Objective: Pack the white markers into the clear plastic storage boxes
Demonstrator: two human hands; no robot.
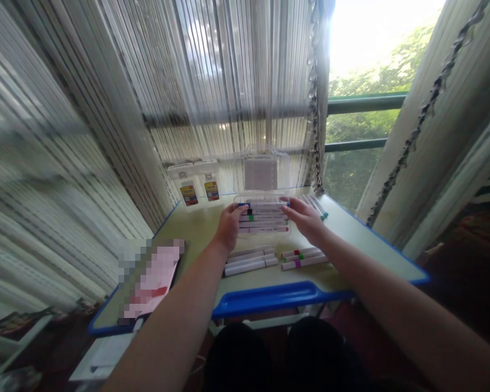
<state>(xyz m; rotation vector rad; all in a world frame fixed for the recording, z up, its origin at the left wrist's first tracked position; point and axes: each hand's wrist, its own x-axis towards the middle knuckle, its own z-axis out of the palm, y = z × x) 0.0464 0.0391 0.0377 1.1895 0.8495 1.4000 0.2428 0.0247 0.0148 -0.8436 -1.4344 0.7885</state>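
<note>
A clear plastic case (286, 169) stands with its lid raised at the back middle of the table. Several white marker pens (265, 219) with coloured bands lie stacked crosswise in its lower part. My left hand (228, 226) closes on the left ends of the upper markers, by the blue and black bands. At their right ends, my right hand (306, 219) pinches with thumb and fingers. Some fingertips are hidden behind the markers and case wall. Nearer me lie several loose white markers (251, 264) and, to the right, markers with red, green and purple bands (304, 258).
Two clear cases with yellow labels (200, 185) stand at the back left. More markers with teal ends (316, 206) lie beyond my right hand. A pink-screened tablet (155, 283), partly blurred out, lies at the left. The table (375, 256) has a blue edge and front tray (265, 296).
</note>
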